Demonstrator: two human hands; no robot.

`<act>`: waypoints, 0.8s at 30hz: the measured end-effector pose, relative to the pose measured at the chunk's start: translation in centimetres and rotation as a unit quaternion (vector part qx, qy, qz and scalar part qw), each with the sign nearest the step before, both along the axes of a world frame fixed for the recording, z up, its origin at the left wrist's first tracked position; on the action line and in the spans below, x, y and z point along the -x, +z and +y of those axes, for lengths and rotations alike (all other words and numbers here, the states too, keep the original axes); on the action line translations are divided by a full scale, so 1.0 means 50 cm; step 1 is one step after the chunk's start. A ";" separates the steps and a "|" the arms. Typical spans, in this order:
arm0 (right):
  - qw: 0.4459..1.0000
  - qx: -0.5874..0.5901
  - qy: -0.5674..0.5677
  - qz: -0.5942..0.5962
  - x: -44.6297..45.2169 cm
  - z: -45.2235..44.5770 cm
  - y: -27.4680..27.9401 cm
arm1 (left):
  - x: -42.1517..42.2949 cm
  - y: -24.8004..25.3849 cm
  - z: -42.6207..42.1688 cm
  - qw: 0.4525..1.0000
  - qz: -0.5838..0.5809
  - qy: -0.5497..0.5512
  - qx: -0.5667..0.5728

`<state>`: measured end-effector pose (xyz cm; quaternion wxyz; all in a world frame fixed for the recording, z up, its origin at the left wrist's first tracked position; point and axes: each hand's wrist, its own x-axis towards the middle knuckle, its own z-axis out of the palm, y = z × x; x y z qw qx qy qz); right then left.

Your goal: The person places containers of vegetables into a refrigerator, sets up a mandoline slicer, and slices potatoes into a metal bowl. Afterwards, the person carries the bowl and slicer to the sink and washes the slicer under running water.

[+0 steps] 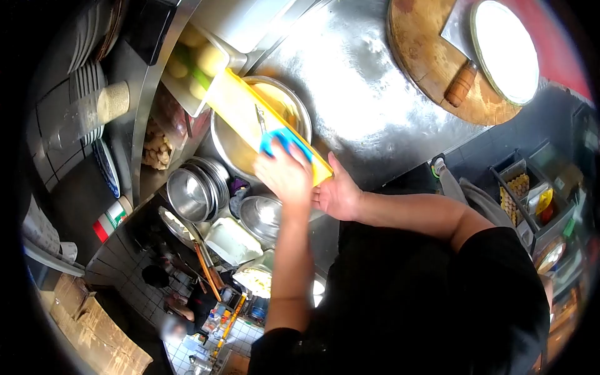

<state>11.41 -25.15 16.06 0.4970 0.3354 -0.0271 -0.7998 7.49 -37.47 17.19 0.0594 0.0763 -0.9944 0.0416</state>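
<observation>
A long yellow slicer (239,107) lies slantwise across a round metal bowl (304,111). Its lower end rests in my right hand (340,190), between the thumb and the fingers. My left hand (284,172), a little blurred, is closed on a blue holder (285,139) on top of the slicer. Yellow and orange pieces show inside the bowl beside the slicer. What lies under the blue holder is hidden.
A round wooden board (425,69) holds a cleaver (462,82) and white plate (505,51). Peeled vegetables fill a tray (187,103) by the bowl. Stacked metal bowls (190,192) and a white tray (232,241) stand nearer. Another person (203,304) is at lower left.
</observation>
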 end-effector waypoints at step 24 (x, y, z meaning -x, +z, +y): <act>0.612 -0.338 0.321 0.639 0.040 0.012 0.187 | -0.289 0.188 -0.201 0.302 0.271 0.264 -0.875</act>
